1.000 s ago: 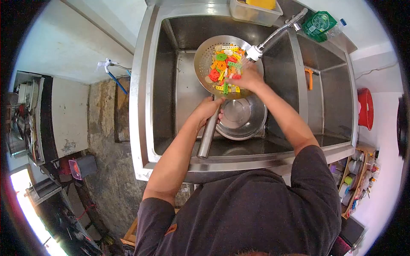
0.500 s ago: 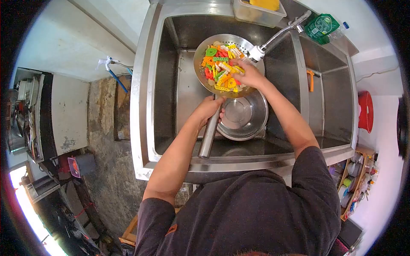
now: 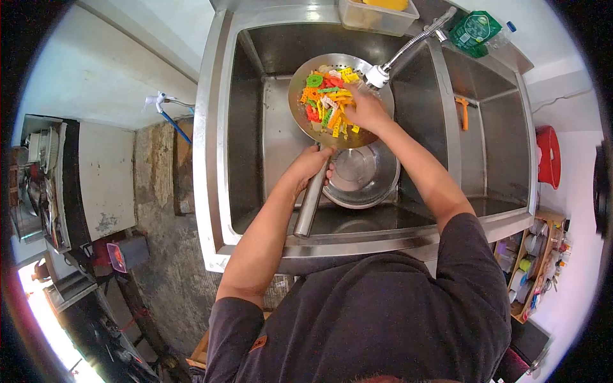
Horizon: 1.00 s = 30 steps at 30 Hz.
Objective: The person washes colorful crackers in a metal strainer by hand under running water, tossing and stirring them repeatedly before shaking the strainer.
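Wrapped round the metal handle, close to the rim of a perforated strainer (image 3: 377, 137), is my left hand (image 3: 313, 165). Colourful pieces (image 3: 329, 102) in green, red, orange, yellow and white lie in the strainer. My right hand (image 3: 366, 110) is over their right side, its fingers bent among the yellow pieces; the fingertips are partly hidden, so what they hold cannot be made out. The white tap head (image 3: 377, 77) is at the strainer's right rim. A steel bowl (image 3: 367, 175) stands below the strainer in the sink basin (image 3: 278, 134).
A plastic tub (image 3: 380, 19) with something yellow sits behind the sink. To the right are a green pouch (image 3: 475, 33), an orange-handled tool (image 3: 463, 115) in the second basin and a red basin (image 3: 548, 158). A blue hose (image 3: 176, 127) hangs at the left.
My right hand has shifted slightly up and left over the strainer, and the pieces beneath it have been stirred about. My left hand keeps its grip on the handle.
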Available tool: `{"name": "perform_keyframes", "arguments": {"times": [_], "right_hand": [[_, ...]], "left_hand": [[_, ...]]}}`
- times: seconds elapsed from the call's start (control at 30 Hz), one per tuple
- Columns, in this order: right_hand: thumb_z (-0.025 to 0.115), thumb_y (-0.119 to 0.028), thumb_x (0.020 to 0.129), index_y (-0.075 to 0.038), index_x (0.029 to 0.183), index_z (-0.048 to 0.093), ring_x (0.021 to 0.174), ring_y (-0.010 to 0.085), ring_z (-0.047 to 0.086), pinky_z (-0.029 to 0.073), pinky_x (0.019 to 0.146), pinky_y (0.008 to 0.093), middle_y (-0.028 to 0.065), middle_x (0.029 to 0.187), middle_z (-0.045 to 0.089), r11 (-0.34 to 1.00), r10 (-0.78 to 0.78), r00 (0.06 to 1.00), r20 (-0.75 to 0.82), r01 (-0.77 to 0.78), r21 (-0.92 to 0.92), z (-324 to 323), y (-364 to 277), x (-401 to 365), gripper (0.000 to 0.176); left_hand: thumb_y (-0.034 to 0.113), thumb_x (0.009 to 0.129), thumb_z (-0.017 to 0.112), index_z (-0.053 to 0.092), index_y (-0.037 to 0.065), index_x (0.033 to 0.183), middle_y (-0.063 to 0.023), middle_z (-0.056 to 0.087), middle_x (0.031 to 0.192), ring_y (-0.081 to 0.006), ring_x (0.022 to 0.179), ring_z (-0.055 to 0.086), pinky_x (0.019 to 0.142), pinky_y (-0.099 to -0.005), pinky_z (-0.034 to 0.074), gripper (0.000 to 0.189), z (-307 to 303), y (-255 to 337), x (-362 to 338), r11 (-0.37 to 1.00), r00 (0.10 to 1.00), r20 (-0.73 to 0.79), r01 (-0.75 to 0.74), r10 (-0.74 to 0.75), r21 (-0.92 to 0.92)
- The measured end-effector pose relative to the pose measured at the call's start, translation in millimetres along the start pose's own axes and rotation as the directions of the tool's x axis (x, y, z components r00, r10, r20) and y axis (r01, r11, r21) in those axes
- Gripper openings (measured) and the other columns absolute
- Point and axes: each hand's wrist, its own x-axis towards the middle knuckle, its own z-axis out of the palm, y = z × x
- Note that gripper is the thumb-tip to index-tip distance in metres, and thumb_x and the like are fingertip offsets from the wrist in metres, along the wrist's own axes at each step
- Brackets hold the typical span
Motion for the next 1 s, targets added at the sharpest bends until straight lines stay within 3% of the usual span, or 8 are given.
{"name": "perform_keyframes", "arguments": {"times": [0.1, 0.23, 0.37, 0.53, 0.6, 0.67, 0.83, 1.0], "right_hand": [[0.072, -0.049, 0.074, -0.016, 0.154, 0.025, 0.118, 0.0465, 0.054, 0.040, 0.106, 0.0500, 0.0282, 0.127, 0.058, 0.907, -0.308, 0.939, -0.150, 0.243, -0.344, 15, -21, -26, 0.098], [0.065, -0.041, 0.080, -0.016, 0.153, 0.026, 0.113, 0.0416, 0.059, 0.047, 0.098, 0.0493, 0.0252, 0.129, 0.057, 0.981, 0.072, 0.983, 0.170, -0.039, -0.193, 9, -31, -16, 0.087], [0.064, -0.034, 0.084, -0.015, 0.147, 0.033, 0.114, 0.0386, 0.058, 0.050, 0.092, 0.0479, 0.0279, 0.127, 0.056, 0.960, -0.162, 0.983, -0.085, 0.137, -0.246, 23, 21, 16, 0.073], [0.063, -0.043, 0.085, -0.017, 0.153, 0.026, 0.123, 0.0382, 0.054, 0.047, 0.099, 0.0457, 0.0269, 0.135, 0.052, 0.966, -0.135, 0.980, -0.143, 0.099, -0.238, 1, -16, 7, 0.081], [0.062, -0.049, 0.085, -0.017, 0.151, 0.030, 0.119, 0.0399, 0.057, 0.047, 0.099, 0.0455, 0.0271, 0.129, 0.057, 0.992, 0.049, 0.974, 0.219, -0.022, -0.125, -4, -31, -3, 0.080], [0.061, -0.051, 0.086, -0.017, 0.149, 0.033, 0.112, 0.0406, 0.061, 0.048, 0.097, 0.0477, 0.0286, 0.122, 0.061, 0.989, -0.096, 0.992, 0.086, 0.105, -0.108, 15, -6, -3, 0.077], [0.055, -0.054, 0.088, -0.018, 0.146, 0.039, 0.123, 0.0403, 0.054, 0.041, 0.106, 0.0492, 0.0239, 0.142, 0.048, 0.992, 0.042, 0.999, 0.009, -0.040, -0.120, 11, -19, -5, 0.071], [0.057, -0.053, 0.087, -0.018, 0.148, 0.037, 0.124, 0.0402, 0.053, 0.041, 0.105, 0.0507, 0.0231, 0.137, 0.053, 0.981, -0.081, 0.986, 0.144, 0.105, -0.162, 13, -6, -8, 0.073]], "left_hand": [[0.033, 0.096, 0.058, 0.048, 0.007, 0.110, -0.0007, 0.055, 0.075, -0.0100, 0.053, 0.052, 0.046, -0.0285, 0.047, 0.032, 3, 3, -4, 1.000, 1.000, -0.020, -0.005, 0.005, -0.001], [0.032, 0.097, 0.057, 0.049, 0.006, 0.108, -0.0008, 0.055, 0.074, -0.0101, 0.052, 0.052, 0.044, -0.0285, 0.047, 0.029, 2, -1, 1, 1.000, 1.000, 0.002, -0.021, 0.021, -0.005], [0.032, 0.098, 0.058, 0.050, 0.006, 0.105, -0.0009, 0.055, 0.074, -0.0106, 0.051, 0.052, 0.044, -0.0285, 0.047, 0.028, 0, -6, 6, 1.000, 1.000, -0.004, -0.009, 0.009, 0.016], [0.032, 0.097, 0.058, 0.051, 0.006, 0.106, -0.0019, 0.055, 0.074, -0.0114, 0.050, 0.052, 0.044, -0.0290, 0.047, 0.029, 4, -3, 1, 0.998, 0.999, -0.033, -0.040, 0.041, 0.040], [0.032, 0.097, 0.058, 0.051, 0.006, 0.107, -0.0020, 0.055, 0.074, -0.0115, 0.051, 0.052, 0.044, -0.0292, 0.047, 0.029, 3, -1, 2, 0.998, 0.998, -0.042, -0.036, 0.039, 0.054], [0.032, 0.097, 0.059, 0.050, 0.005, 0.109, -0.0020, 0.055, 0.074, -0.0115, 0.052, 0.052, 0.044, -0.0293, 0.047, 0.030, 0, -3, 3, 0.998, 0.998, -0.058, -0.023, 0.027, 0.062], [0.032, 0.097, 0.059, 0.050, 0.006, 0.108, -0.0017, 0.055, 0.075, -0.0111, 0.055, 0.054, 0.045, -0.0288, 0.047, 0.029, 0, -4, 6, 0.999, 1.000, -0.002, -0.025, 0.025, 0.025], [0.031, 0.097, 0.058, 0.050, 0.006, 0.106, -0.0015, 0.055, 0.074, -0.0109, 0.054, 0.053, 0.044, -0.0285, 0.047, 0.028, -1, -2, 3, 0.999, 1.000, -0.013, -0.025, 0.025, -0.022]]}}
